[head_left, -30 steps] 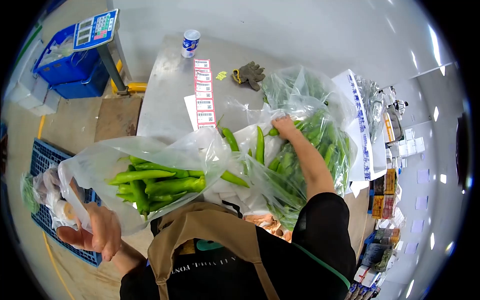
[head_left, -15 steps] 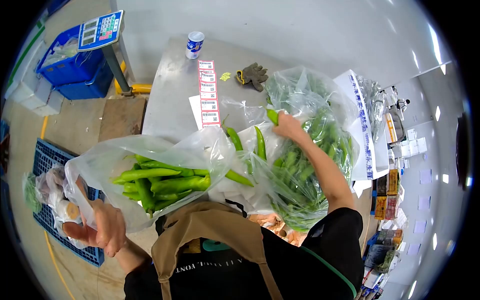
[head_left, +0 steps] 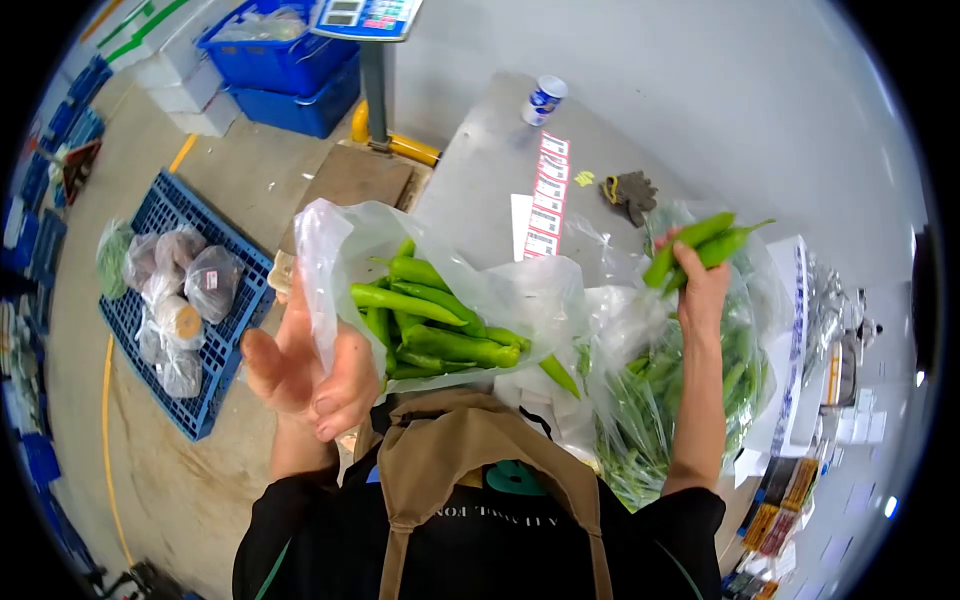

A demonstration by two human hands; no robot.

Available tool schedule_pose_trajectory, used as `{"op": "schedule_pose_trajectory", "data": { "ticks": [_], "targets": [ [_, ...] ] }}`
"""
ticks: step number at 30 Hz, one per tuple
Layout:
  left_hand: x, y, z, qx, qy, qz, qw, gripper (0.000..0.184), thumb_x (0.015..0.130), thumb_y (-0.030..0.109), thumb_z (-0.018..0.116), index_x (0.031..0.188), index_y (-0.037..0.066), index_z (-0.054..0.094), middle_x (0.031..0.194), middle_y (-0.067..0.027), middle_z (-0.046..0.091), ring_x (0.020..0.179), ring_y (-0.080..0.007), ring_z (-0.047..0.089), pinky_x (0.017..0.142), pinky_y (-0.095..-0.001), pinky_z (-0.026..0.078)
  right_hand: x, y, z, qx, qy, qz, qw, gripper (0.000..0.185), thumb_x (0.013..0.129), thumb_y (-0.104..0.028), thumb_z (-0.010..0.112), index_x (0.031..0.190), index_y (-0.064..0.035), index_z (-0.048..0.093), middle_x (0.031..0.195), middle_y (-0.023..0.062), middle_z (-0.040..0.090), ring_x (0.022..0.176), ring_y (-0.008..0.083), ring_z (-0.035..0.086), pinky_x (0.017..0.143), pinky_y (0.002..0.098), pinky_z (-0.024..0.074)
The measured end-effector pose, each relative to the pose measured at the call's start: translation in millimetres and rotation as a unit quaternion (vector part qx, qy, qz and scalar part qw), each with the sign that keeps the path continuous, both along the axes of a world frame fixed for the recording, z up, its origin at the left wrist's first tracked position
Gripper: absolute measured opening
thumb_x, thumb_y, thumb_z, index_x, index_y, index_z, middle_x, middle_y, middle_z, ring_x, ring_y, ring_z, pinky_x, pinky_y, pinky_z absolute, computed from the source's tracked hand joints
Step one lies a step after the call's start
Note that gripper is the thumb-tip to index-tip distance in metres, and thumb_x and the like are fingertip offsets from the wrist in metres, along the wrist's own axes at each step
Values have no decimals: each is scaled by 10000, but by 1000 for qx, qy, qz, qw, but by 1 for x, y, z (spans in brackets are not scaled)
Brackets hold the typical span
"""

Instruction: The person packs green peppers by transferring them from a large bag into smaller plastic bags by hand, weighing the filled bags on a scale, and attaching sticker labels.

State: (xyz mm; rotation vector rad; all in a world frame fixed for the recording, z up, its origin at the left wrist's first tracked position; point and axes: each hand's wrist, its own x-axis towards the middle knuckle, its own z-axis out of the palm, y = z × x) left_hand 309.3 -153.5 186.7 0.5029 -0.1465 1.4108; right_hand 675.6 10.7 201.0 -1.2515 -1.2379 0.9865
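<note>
My left hand (head_left: 305, 375) grips the edge of a clear plastic bag (head_left: 320, 235), whose mouth gapes toward me. Inside it lies a pile of long green peppers (head_left: 445, 335). Two more green peppers (head_left: 710, 245) are in my right hand (head_left: 703, 290), raised above a larger clear bag (head_left: 755, 330) full of green peppers. Between the two bags, a single pepper (head_left: 558, 375) shows at the side of the smaller one. How my left fingers pinch the plastic is partly hidden.
On the metal table (head_left: 470, 165) are a strip of barcode labels (head_left: 548, 195), a blue-white can (head_left: 545, 100) and a dark work glove (head_left: 630, 195). A scale (head_left: 370, 18) and blue crates (head_left: 300, 105) stand beyond. Bagged goods lie on a blue pallet (head_left: 215, 370) at left.
My right hand has come up out of the larger bag's area, now showing two peppers. My left hand has raised the smaller bag's edge. The camera view has turned left.
</note>
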Motion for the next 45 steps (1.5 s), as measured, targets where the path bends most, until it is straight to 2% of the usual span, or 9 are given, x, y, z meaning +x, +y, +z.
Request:
{"op": "schedule_pose_trajectory", "data": {
  "ticks": [5,6,11,16,22,28,32,39,45],
  "targets": [
    [9,10,2,46,2,-23,999,702,895,503,453,1435,219,106,610,-72,454,367,-137,450,329,-221,396,-111,-57,9,10,24,309,951,309,741,-71,644,1027,-25,535,1012,93,581,925,187,570,798,341,478],
    [8,10,2,50,7,-15,999,712,894,505,452,1436,202,104,617,-69,459,370,-136,457,333,-220,400,-126,-67,10,30,-194,357,913,267,747,-52,640,997,-34,546,999,83,586,955,151,552,775,306,482],
    [-18,-2,0,34,19,19,999,541,911,425,469,1271,48,326,599,-92,497,349,-147,505,299,-205,419,-83,-61,-37,-75,-71,232,967,211,761,-76,637,941,-13,545,919,94,586,798,155,592,709,303,484],
    [-19,-11,-16,19,71,67,995,610,924,352,474,1379,44,209,557,-79,466,316,-126,449,280,-205,400,-26,-90,-139,-172,-532,269,785,196,696,-5,539,886,42,535,826,183,573,779,330,566,700,426,472],
    [9,8,-6,66,149,58,985,624,929,345,463,1414,65,188,581,-57,430,313,-101,406,279,-199,371,-14,-118,-225,21,-582,143,800,280,680,-28,540,952,36,532,831,202,585,827,388,567,740,464,460],
    [-14,2,-12,36,115,47,992,728,916,363,488,1435,101,50,588,-74,476,357,-138,469,332,-230,426,-5,-94,-69,-362,-173,209,892,311,679,-129,647,933,1,524,683,105,568,550,209,583,496,339,477],
    [-8,12,-12,64,72,28,995,703,921,330,487,1407,12,91,586,-74,454,322,-115,451,282,-202,386,24,-57,-19,-296,71,36,952,230,681,-107,657,849,12,555,611,70,535,478,147,532,425,293,440],
    [-8,10,-12,75,64,36,994,674,924,303,491,1392,-19,127,591,-72,460,306,-99,446,263,-184,372,89,-26,-226,-358,-439,-28,824,499,538,-288,776,850,71,624,814,196,643,751,306,632,687,357,503],
    [-9,7,-13,66,44,40,996,613,926,289,487,1369,-14,191,588,-78,467,303,-109,447,271,-183,375,53,-42,-192,-340,-443,8,829,476,558,-275,783,825,83,619,805,190,643,734,273,637,639,359,508]
  ]
}}
